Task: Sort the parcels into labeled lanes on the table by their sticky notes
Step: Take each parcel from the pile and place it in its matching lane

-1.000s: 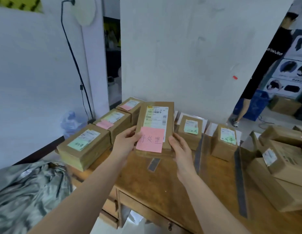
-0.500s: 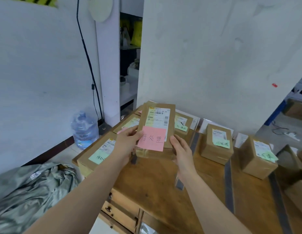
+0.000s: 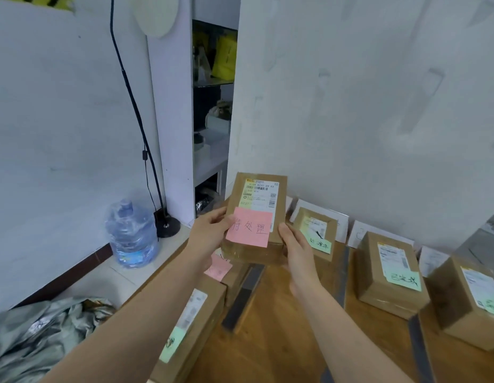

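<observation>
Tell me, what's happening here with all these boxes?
A person is sorting parcels. The left hand and right hand grip one brown parcel by its sides, lifted above the wooden table, with a pink sticky note on its front. Other parcels with green notes sit on the table between dark tape strips. The held one is not yet set down.

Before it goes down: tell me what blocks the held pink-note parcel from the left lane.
Another pink-note parcel lies just below the held parcel, gripped by left hand and right hand; anything behind it is hidden.
</observation>
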A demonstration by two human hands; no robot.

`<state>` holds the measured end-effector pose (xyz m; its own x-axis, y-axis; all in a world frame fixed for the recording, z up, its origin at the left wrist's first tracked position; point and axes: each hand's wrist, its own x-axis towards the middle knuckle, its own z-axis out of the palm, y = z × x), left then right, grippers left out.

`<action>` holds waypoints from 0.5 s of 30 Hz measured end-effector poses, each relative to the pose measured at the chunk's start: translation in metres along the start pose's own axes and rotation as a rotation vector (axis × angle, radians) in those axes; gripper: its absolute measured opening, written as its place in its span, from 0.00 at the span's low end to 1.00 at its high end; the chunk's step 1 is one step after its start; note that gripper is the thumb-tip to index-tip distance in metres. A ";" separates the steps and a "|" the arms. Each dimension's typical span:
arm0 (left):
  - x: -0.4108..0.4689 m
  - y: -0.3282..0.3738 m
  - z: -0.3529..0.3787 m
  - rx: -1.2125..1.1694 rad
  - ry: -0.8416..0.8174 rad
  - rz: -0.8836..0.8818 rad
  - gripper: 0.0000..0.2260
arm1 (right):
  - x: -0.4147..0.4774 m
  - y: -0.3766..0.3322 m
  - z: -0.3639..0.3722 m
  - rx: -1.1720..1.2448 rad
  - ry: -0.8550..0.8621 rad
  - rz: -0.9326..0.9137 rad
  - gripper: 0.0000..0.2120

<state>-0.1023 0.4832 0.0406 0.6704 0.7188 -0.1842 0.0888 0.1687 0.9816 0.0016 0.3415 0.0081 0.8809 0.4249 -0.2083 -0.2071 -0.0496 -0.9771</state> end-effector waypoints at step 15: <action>0.151 0.021 -0.014 0.116 -0.223 -0.011 0.15 | 0.097 -0.016 0.072 -0.016 0.255 0.114 0.26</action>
<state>-0.0097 0.6043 0.0326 0.8137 0.5485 -0.1924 0.1724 0.0884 0.9811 0.0602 0.4483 0.0063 0.9316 0.1743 -0.3191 -0.3057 -0.0993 -0.9469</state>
